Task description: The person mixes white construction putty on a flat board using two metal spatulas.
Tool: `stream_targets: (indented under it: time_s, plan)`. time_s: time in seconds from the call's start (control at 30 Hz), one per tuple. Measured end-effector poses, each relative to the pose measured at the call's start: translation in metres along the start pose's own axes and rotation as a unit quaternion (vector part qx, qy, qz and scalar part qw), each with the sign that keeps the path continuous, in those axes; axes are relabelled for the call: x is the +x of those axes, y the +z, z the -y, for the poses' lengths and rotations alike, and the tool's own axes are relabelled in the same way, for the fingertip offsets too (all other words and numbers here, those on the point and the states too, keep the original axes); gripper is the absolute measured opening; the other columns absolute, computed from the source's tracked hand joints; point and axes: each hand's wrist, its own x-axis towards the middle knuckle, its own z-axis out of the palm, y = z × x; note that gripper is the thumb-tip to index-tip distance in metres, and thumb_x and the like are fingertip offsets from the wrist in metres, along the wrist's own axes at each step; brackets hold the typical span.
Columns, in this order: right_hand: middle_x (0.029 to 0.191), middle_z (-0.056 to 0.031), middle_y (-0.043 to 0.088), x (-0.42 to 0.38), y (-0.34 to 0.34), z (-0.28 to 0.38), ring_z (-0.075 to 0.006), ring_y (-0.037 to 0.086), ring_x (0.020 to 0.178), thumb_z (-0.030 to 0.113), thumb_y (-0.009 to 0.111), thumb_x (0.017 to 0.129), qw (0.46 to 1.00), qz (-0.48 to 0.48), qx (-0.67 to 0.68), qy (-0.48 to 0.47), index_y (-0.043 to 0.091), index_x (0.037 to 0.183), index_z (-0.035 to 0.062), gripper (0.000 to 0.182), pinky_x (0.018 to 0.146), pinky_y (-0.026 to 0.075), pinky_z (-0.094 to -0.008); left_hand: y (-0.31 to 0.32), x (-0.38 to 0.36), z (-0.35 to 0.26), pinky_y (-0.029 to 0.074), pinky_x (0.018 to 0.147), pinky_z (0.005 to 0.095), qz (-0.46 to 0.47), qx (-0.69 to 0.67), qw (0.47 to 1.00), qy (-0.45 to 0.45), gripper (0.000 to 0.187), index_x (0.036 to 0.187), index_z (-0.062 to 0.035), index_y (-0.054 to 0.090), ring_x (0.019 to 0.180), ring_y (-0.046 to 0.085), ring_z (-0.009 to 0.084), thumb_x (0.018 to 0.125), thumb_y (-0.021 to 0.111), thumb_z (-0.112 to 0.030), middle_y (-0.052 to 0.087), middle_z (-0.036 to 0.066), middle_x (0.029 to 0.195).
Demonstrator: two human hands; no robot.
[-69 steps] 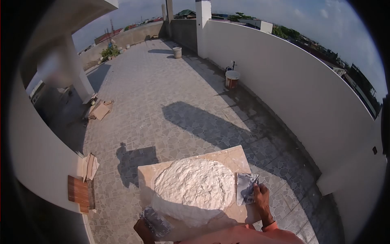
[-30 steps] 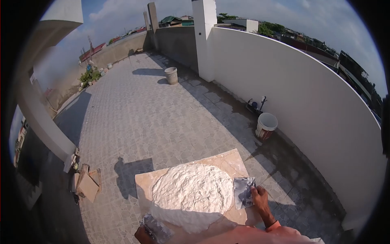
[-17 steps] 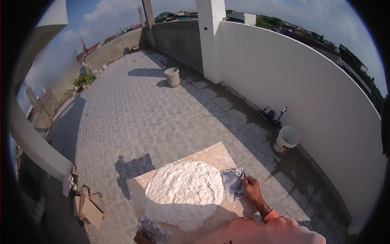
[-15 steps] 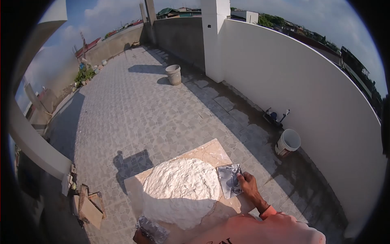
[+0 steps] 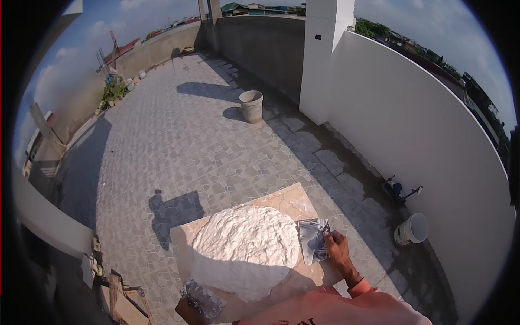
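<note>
A broad mound of white putty (image 5: 246,249) lies spread over a beige tile board (image 5: 298,200), its upper part in sunlight and its lower part in shade. My right hand (image 5: 338,252) grips a flat metal putty scraper (image 5: 314,241) by its outer edge. That blade rests at the board's right side, close beside the putty. At the lower left, my left hand (image 5: 189,314) is partly cut off by the frame, closed on a second putty scraper (image 5: 205,299) with smears on it. This blade is at the near left edge of the putty.
A grey bucket (image 5: 251,107) stands on the patterned tile floor (image 5: 162,151). Another white bucket (image 5: 411,229) and a blue-and-black fitting (image 5: 398,188) are by the white wall (image 5: 411,119) on the right. Wooden pieces (image 5: 127,298) lean at the lower left.
The view has swung, so the buckets and wall appear further right. My left hand and its scraper show more fully. Both hands keep their holds; the putty looks the same.
</note>
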Motion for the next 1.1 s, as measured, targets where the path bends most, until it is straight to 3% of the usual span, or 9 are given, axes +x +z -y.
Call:
stream_targets:
  time_s: [0.03, 0.13, 0.3, 0.53, 0.63, 0.83, 0.93, 1.03, 1.1]
  plan:
    - [0.06, -0.0049, 0.049, 0.013, 0.01, 0.01, -0.0117, 0.043, 0.059, 0.032, 0.057, 0.091, 1.0, -0.01, 0.009, 0.002, 0.051, 0.068, -0.0015, 0.041, 0.053, 0.037, -0.0329, 0.011, 0.033, 0.003, 0.029, 0.049, 0.0345, 0.019, 0.065, 0.996, 0.054, 0.027, 0.063, 0.0063, 0.045, 0.056, 0.037, 0.0096, 0.086, 0.047, -0.006, 0.046, 0.005, 0.053]
    - [0.059, -0.0019, 0.047, 0.035, 0.037, 0.043, -0.0099, 0.042, 0.059, 0.03, 0.058, 0.091, 0.998, -0.05, 0.017, 0.037, 0.051, 0.066, -0.0008, 0.04, 0.052, 0.035, -0.0314, 0.043, 0.113, -0.014, 0.029, 0.049, 0.035, 0.059, -0.064, 0.995, -0.05, 0.024, 0.065, 0.0066, 0.047, 0.055, 0.037, 0.0101, 0.086, 0.047, -0.004, 0.048, 0.007, 0.054]
    - [0.059, -0.0018, 0.045, 0.096, 0.095, 0.076, -0.0105, 0.04, 0.06, 0.03, 0.058, 0.09, 0.992, -0.11, 0.03, 0.062, 0.049, 0.066, -0.0009, 0.04, 0.053, 0.035, -0.0322, 0.11, 0.228, -0.043, 0.029, 0.05, 0.036, 0.085, 0.008, 0.993, 0.085, 0.026, 0.062, 0.0068, 0.044, 0.056, 0.036, 0.0101, 0.083, 0.046, -0.008, 0.043, 0.001, 0.054]
    - [0.059, -0.0022, 0.043, 0.273, 0.207, 0.128, -0.0109, 0.039, 0.061, 0.031, 0.059, 0.09, 0.993, -0.11, 0.019, 0.035, 0.048, 0.067, -0.0005, 0.041, 0.053, 0.034, -0.0322, 0.225, 0.397, -0.101, 0.03, 0.05, 0.0361, 0.082, -0.012, 0.995, 0.051, 0.026, 0.066, 0.008, 0.043, 0.057, 0.036, 0.0124, 0.087, 0.044, -0.008, 0.041, 0.005, 0.054]
    - [0.06, -0.0017, 0.043, 0.35, 0.245, 0.179, -0.0108, 0.039, 0.061, 0.031, 0.059, 0.091, 0.995, -0.08, 0.049, 0.045, 0.048, 0.067, 0.0007, 0.041, 0.053, 0.034, -0.032, 0.255, 0.476, -0.109, 0.034, 0.052, 0.0327, 0.099, 0.075, 0.986, 0.11, 0.025, 0.071, 0.0067, 0.054, 0.059, 0.042, 0.0103, 0.089, 0.046, -0.009, 0.053, 0.005, 0.06]
    - [0.061, 0.0011, 0.041, 0.442, 0.304, 0.245, -0.0086, 0.037, 0.06, 0.029, 0.059, 0.092, 0.996, -0.083, 0.01, 0.019, 0.044, 0.064, 0.0032, 0.04, 0.052, 0.032, -0.0302, 0.307, 0.565, -0.14, 0.034, 0.055, 0.0303, 0.07, -0.141, 0.983, -0.094, 0.03, 0.068, 0.0027, 0.055, 0.062, 0.042, 0.0094, 0.091, 0.044, -0.013, 0.048, -0.004, 0.066]
    - [0.061, 0.003, 0.041, 0.504, 0.355, 0.267, -0.0077, 0.037, 0.059, 0.029, 0.059, 0.092, 0.994, -0.098, 0.046, 0.029, 0.043, 0.064, 0.0049, 0.04, 0.051, 0.031, -0.0294, 0.351, 0.65, -0.139, 0.033, 0.056, 0.0285, 0.096, -0.033, 0.995, 0.005, 0.03, 0.067, -0.0005, 0.055, 0.063, 0.04, 0.008, 0.091, 0.045, -0.015, 0.046, -0.005, 0.065]
    - [0.061, 0.0045, 0.04, 0.556, 0.394, 0.276, -0.007, 0.035, 0.058, 0.031, 0.06, 0.092, 0.986, -0.129, 0.088, 0.059, 0.044, 0.064, 0.007, 0.04, 0.051, 0.03, -0.0284, 0.408, 0.73, -0.161, 0.032, 0.056, 0.0276, 0.114, -0.147, 0.977, -0.102, 0.031, 0.066, -0.0023, 0.054, 0.062, 0.038, 0.0071, 0.092, 0.045, -0.017, 0.044, -0.005, 0.065]
    - [0.062, 0.0044, 0.04, 0.602, 0.42, 0.3, -0.0067, 0.035, 0.059, 0.032, 0.06, 0.092, 0.984, -0.143, 0.081, 0.074, 0.043, 0.065, 0.0074, 0.04, 0.051, 0.029, -0.0278, 0.454, 0.801, -0.187, 0.031, 0.053, 0.0311, 0.136, -0.086, 0.987, -0.028, 0.031, 0.065, 0.0039, 0.05, 0.058, 0.037, 0.0094, 0.091, 0.045, -0.012, 0.045, -0.001, 0.06]
